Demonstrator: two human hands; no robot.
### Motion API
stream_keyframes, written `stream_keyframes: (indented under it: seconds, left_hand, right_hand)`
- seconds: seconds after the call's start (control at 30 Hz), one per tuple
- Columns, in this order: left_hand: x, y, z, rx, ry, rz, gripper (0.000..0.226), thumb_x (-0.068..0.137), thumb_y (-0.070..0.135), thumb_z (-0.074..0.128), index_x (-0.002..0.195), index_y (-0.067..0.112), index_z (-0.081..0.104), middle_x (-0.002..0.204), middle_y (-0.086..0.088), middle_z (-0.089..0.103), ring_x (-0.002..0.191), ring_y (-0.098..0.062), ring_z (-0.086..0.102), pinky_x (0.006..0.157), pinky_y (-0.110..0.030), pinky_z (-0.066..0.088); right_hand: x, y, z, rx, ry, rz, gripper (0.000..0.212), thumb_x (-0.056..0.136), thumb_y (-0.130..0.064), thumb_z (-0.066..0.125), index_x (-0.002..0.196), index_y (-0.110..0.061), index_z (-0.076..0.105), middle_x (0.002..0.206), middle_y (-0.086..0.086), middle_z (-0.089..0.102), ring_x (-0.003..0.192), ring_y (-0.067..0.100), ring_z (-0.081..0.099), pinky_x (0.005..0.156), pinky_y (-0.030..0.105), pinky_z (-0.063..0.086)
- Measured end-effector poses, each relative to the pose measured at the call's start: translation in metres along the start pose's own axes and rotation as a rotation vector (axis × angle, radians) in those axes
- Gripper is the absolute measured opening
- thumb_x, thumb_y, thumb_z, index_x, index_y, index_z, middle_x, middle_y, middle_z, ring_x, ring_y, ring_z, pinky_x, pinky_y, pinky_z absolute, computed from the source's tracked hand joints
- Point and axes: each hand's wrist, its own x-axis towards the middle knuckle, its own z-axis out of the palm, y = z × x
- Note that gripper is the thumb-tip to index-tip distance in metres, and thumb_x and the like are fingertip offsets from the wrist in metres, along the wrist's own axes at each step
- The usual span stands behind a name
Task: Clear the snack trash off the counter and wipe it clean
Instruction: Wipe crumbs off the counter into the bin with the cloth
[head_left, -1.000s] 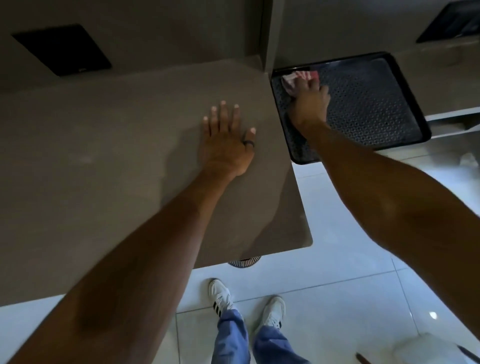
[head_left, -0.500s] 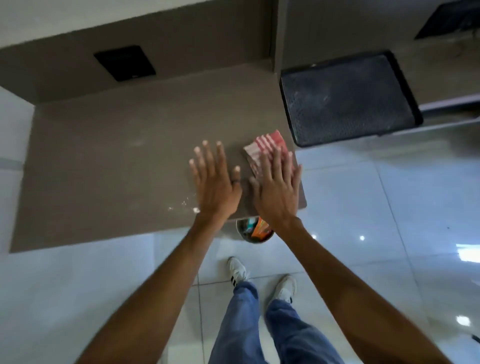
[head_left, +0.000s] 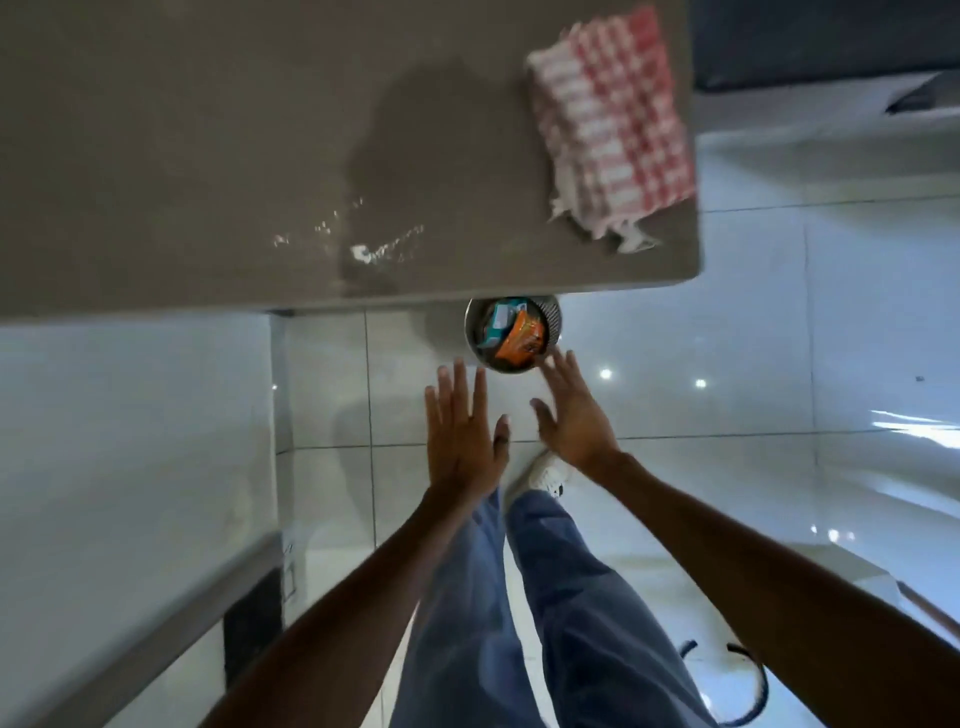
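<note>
A folded red-and-white checked cloth (head_left: 613, 124) lies on the brown counter (head_left: 208, 156) near its right front corner, with no hand on it. Below the counter's front edge stands a round metal bin (head_left: 511, 335) holding orange and teal snack wrappers (head_left: 519, 338). My left hand (head_left: 462, 441) and my right hand (head_left: 571, 415) hover off the counter, just in front of the bin, both with fingers spread and holding nothing. A few pale crumbs or wet specks (head_left: 363, 249) sit on the counter near its front edge.
White glossy floor tiles (head_left: 779, 415) lie below. My legs in blue trousers (head_left: 545, 597) and a white shoe (head_left: 545, 478) stand in front of the bin. A dark tray (head_left: 831, 41) sits beyond the counter's right end. A white cabinet face (head_left: 130, 441) fills the left.
Both hands left the counter and dropped down in front of the bin. My right hand let go of the cloth, which now lies alone on the counter corner. The view tilted downward.
</note>
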Motion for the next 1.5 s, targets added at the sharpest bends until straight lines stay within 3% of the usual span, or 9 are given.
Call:
stream_keyframes:
  seconds: [0.23,0.43,0.6,0.73,0.83,0.93,1.03,1.23,1.5]
  left_hand:
    - [0.150,-0.041,0.151,-0.587,-0.124,-0.397,0.099,0.100,0.056,0.055,0.167,0.022,-0.010,0.177,-0.009,-0.014,0.163,-0.039,-0.003,0.127,-0.065,0.015]
    - [0.168,-0.050,0.164,-1.573,-0.174,-0.914,0.102,0.098,0.027,0.067,0.163,0.045,-0.009,0.173,-0.012,0.026,0.144,-0.048,0.049,0.099,-0.065,0.056]
    - [0.087,-0.037,0.083,-1.685,-0.042,-0.843,0.056,0.101,0.024,0.062,0.153,0.029,0.044,0.147,-0.016,0.061,0.121,-0.046,0.068,0.083,-0.075,0.057]
    - [0.007,-0.038,0.003,-1.769,-0.021,-0.727,0.044,0.102,0.008,0.062,0.146,0.008,0.055,0.140,-0.027,0.065,0.128,-0.051,0.062,0.097,-0.062,0.056]
    - [-0.028,-0.042,-0.050,-1.805,-0.041,-0.865,0.045,0.105,0.001,0.053,0.149,0.009,0.050,0.146,-0.026,0.060,0.132,-0.049,0.060,0.108,-0.064,0.051]
    - [-0.057,-0.035,-0.095,-1.856,0.036,-0.991,0.050,0.107,-0.003,0.041,0.155,0.011,0.042,0.153,-0.025,0.053,0.137,-0.049,0.055,0.106,-0.060,0.053]
    - [-0.062,-0.025,-0.121,-1.894,0.103,-1.047,0.062,0.102,-0.008,0.046,0.157,0.016,0.034,0.155,-0.027,0.048,0.135,-0.053,0.054,0.107,-0.063,0.050]
    - [-0.055,-0.025,-0.151,-1.873,0.133,-1.082,0.074,0.100,-0.007,0.057,0.159,0.030,0.032,0.158,-0.021,0.045,0.128,-0.050,0.055,0.093,-0.066,0.058]
    - [-0.046,-0.055,-0.173,-1.827,0.036,-0.943,0.068,0.099,-0.001,0.065,0.156,0.026,0.040,0.153,-0.019,0.052,0.135,-0.047,0.055,0.105,-0.070,0.051]
  right_hand:
    - [0.169,0.110,0.113,0.724,0.073,0.811,0.085,0.093,-0.028,0.075,0.159,-0.016,0.022,0.159,0.017,0.042,0.124,0.038,0.059,0.100,0.051,0.058]
    - [0.179,0.116,0.148,0.827,0.262,0.787,0.039,0.082,-0.005,0.069,0.116,-0.021,0.059,0.103,0.004,0.066,0.101,0.042,0.072,0.070,0.055,0.067]
    - [0.081,0.045,0.090,0.910,0.111,0.675,0.038,0.080,-0.008,0.074,0.111,-0.028,0.066,0.111,0.002,0.073,0.098,0.035,0.076,0.076,0.055,0.066]
    - [0.005,-0.025,0.019,0.456,-0.112,0.407,0.023,0.091,-0.003,0.067,0.113,-0.009,0.074,0.091,-0.001,0.077,0.089,0.025,0.074,0.092,0.053,0.062]
    - [-0.031,-0.084,-0.036,-0.033,-0.097,0.027,0.021,0.095,-0.015,0.064,0.110,-0.017,0.079,0.115,0.002,0.080,0.099,0.024,0.077,0.094,0.040,0.063]
    - [-0.057,-0.140,-0.092,-0.052,0.257,-0.433,0.022,0.095,-0.012,0.062,0.111,-0.018,0.077,0.105,0.006,0.081,0.090,0.025,0.077,0.080,0.034,0.065]
    - [-0.026,-0.176,-0.153,-0.118,0.647,-0.737,0.030,0.093,-0.007,0.057,0.119,-0.014,0.071,0.124,0.010,0.073,0.126,0.021,0.063,0.105,0.036,0.053]
    - [0.064,-0.186,-0.223,-0.550,0.381,-0.106,0.069,0.107,-0.055,0.018,0.164,-0.016,0.016,0.174,0.010,0.011,0.162,0.034,0.001,0.131,0.056,0.006]
    - [0.060,-0.228,-0.160,-0.524,0.420,-0.008,0.082,0.102,-0.066,0.001,0.164,-0.015,0.013,0.173,0.012,0.012,0.161,0.033,0.008,0.130,0.055,0.012]
